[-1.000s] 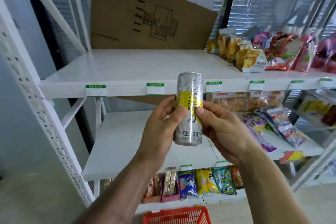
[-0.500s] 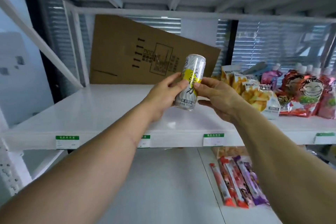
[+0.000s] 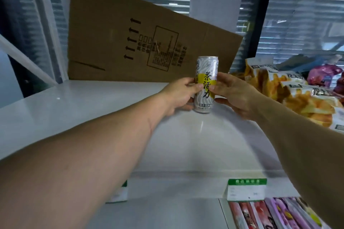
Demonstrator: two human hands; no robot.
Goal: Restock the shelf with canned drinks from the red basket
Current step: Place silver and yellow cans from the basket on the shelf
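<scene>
- Can (image 3: 204,84), one only, silver with a yellow patch and black characters, stands upright between my two hands, its base at or just above the white shelf (image 3: 93,109); I cannot tell whether it touches.
- My left hand (image 3: 179,95) grips the can's left side, fingers curled behind it and thumb across the front.
- My right hand (image 3: 236,95) pinches the can's right side, thumb on the front label and fingers wrapped round the far side.
- Beyond both hands, one flattened cardboard sheet (image 3: 130,33) leans tilted against the back of the shelf, just behind the can.
- To the right of my right hand lie orange snack bags (image 3: 305,98), at least two, with purple packets further right.
- Below my arms, on the shelf's front edge, two green-topped price tags (image 3: 246,188) show, one half hidden.
- Beneath my right forearm, on the lower shelf, lies a row of pink and purple packets (image 3: 270,214).
</scene>
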